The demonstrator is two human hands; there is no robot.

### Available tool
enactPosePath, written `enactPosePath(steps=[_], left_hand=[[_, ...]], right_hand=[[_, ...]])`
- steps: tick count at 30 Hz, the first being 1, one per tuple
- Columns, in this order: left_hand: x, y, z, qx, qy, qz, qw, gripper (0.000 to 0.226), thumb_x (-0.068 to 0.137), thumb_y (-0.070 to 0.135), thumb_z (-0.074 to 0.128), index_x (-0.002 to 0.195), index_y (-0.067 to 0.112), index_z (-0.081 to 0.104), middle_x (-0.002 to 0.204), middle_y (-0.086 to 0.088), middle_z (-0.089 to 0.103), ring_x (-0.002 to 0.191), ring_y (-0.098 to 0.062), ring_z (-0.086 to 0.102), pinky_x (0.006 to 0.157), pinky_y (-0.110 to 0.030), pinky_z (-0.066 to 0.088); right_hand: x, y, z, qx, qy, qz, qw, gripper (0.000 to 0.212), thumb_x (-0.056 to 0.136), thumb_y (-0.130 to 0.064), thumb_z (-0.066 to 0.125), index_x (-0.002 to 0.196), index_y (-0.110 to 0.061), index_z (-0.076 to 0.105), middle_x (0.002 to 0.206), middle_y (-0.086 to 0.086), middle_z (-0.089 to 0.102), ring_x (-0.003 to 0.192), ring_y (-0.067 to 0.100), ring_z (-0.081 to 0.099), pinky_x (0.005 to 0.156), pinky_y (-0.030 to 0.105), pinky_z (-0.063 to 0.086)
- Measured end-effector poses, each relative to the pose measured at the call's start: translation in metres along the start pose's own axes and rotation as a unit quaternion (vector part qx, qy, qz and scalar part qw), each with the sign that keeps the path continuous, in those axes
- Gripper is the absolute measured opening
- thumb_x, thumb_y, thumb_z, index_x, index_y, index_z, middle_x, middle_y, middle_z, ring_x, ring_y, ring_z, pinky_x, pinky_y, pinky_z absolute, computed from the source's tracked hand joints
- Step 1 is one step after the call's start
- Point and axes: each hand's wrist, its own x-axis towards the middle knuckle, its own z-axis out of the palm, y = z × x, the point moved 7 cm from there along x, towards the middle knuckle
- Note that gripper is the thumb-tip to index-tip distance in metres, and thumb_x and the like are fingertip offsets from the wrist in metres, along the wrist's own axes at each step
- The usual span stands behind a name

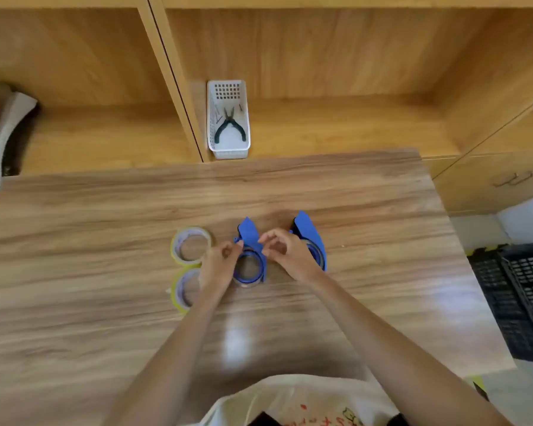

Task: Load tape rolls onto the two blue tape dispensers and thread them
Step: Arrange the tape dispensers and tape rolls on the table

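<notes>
Frame centre, wooden table [366, 210]: my left hand [220, 261] pinches the near blue plastic tape dispenser [250, 241]; my right hand [285, 252] hovers beside it, fingers curled, grasping nothing visible.

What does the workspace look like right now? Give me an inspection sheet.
Surface: wooden table, glossy.
Job's things: left blue dispenser and right blue dispenser, each with a roll in it; two spare tape rolls at left.
Clutter: nothing seen on the table.
Grips: left hand and right hand pinch at the left dispenser.
Cables: nothing seen.
Surroundings: white basket holding pliers; black crates at right.
</notes>
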Motion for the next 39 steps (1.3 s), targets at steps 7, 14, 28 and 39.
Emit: enactPosePath(steps=[7, 14, 28, 39], left_hand=[[-0.005, -0.009, 0.003, 0.047, 0.023, 0.025, 0.998, 0.017, 0.078, 0.013, 0.078, 0.084, 0.014, 0.063, 0.066, 0.001, 0.053, 0.06, -0.016, 0.049, 0.055, -0.03, 0.038], [-0.011, -0.013, 0.004, 0.103, 0.032, 0.045, 0.993, 0.032, 0.079, 0.002, 0.07, 0.099, 0.019, 0.051, 0.097, -0.006, 0.059, 0.08, -0.025, 0.059, 0.066, -0.042, 0.053], [-0.012, -0.015, 0.003, 0.1, 0.046, 0.066, 0.992, 0.015, 0.091, 0.007, 0.06, 0.1, 0.018, 0.066, 0.1, 0.0, 0.07, 0.091, -0.016, 0.064, 0.066, -0.034, 0.052], [-0.018, 0.01, -0.002, 0.087, 0.058, 0.109, 0.989, 0.013, 0.094, 0.012, 0.058, 0.096, 0.02, 0.068, 0.096, 0.002, 0.07, 0.085, -0.012, 0.066, 0.067, -0.037, 0.056]], right_hand=[[-0.011, 0.021, 0.024, -0.066, 0.021, 0.054, 0.996, 0.045, 0.073, -0.007, 0.079, 0.101, -0.034, 0.057, 0.082, -0.011, 0.057, 0.076, 0.01, 0.061, 0.073, 0.031, 0.051], [-0.015, 0.029, 0.032, -0.093, 0.055, 0.05, 0.993, 0.049, 0.073, -0.001, 0.077, 0.108, -0.028, 0.055, 0.089, -0.001, 0.055, 0.076, 0.012, 0.057, 0.066, 0.019, 0.046], [-0.014, 0.032, 0.003, -0.196, 0.056, 0.056, 0.977, 0.028, 0.09, -0.002, 0.061, 0.106, -0.025, 0.059, 0.089, -0.011, 0.043, 0.076, 0.009, 0.052, 0.072, 0.036, 0.054], [-0.017, 0.013, 0.005, -0.192, 0.045, 0.014, 0.98, 0.029, 0.096, -0.036, 0.056, 0.121, -0.023, 0.061, 0.095, -0.01, 0.055, 0.099, 0.018, 0.056, 0.078, 0.041, 0.054]])
